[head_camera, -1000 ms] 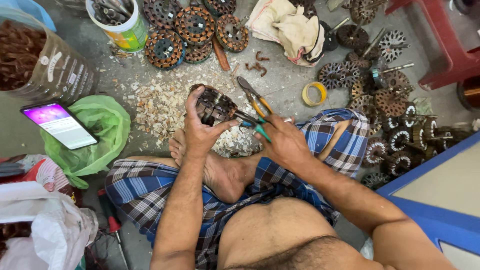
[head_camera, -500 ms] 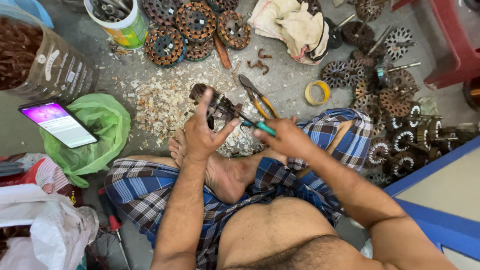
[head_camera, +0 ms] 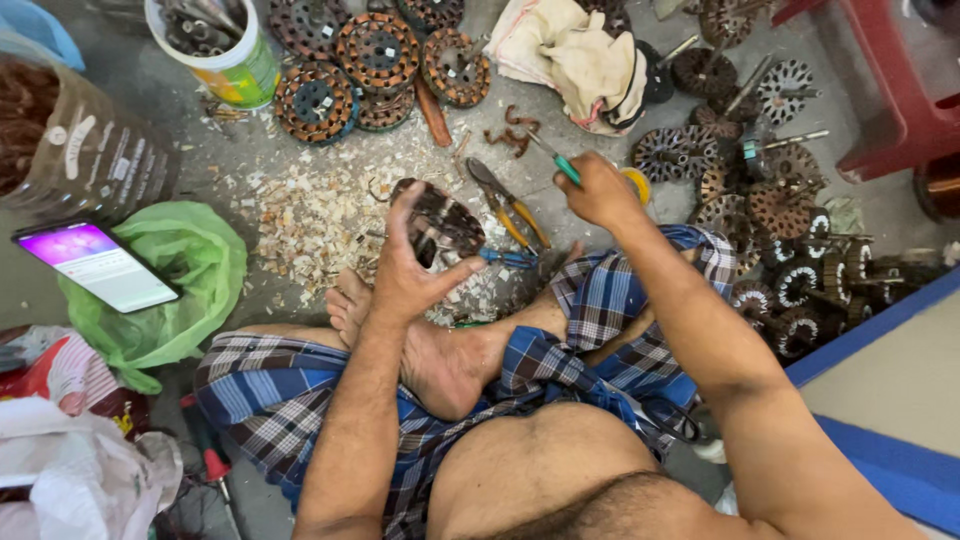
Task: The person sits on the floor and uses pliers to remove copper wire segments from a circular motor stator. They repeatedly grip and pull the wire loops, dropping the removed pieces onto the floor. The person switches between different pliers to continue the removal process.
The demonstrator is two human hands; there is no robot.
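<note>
Left hand (head_camera: 405, 275) grips a dark round motor core (head_camera: 438, 222), held above the floor scraps (head_camera: 315, 215). Right hand (head_camera: 598, 190) closed on a green-handled tool (head_camera: 560, 163). Pliers (head_camera: 508, 205) lie between. Bucket (head_camera: 235, 72) holds metal rods; plastic jar (head_camera: 85, 150) holds copper wire.

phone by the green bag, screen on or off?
On. The phone lies face up on the green bag, and its screen glows purple at the top and white below.

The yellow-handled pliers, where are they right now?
In the head view the yellow-handled pliers lie on the floor just right of the round motor core held in the left hand, below-left of the right hand.
</note>
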